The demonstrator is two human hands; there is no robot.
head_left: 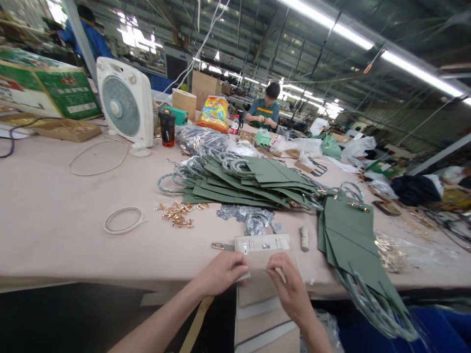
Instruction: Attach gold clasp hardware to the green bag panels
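The left hand [223, 271] and the right hand [289, 282] are working at the near edge of the table [73, 215], with a beige panel [258, 262] lying between them. The left hand is resting at the left side of this panel, with its thumb and fingers bending toward each other. The right hand is curling over the right part, its thumb and index finger drawing close. The fingers are covering what is under them, so I cannot tell whether either hand is grasping the panel or only pressing on it.

Near the top of the panel, small metal pieces [266, 246] are showing on a paler band. A green strap with a metal buckle [218, 245] is sticking out at its left side. Just beyond the panel, grey metal plates [243, 213] are lying in a loose heap, and to the left of them gold fittings [179, 214] are scattering over the cloth. A small beige roll [304, 239] is standing at the right.

Farther back, green bag pieces [250, 184] are lying in a stack, while more green pieces [349, 230] are hanging over the table edge on the right. Behind all this, a co-worker [263, 112] is sitting with both hands raised.
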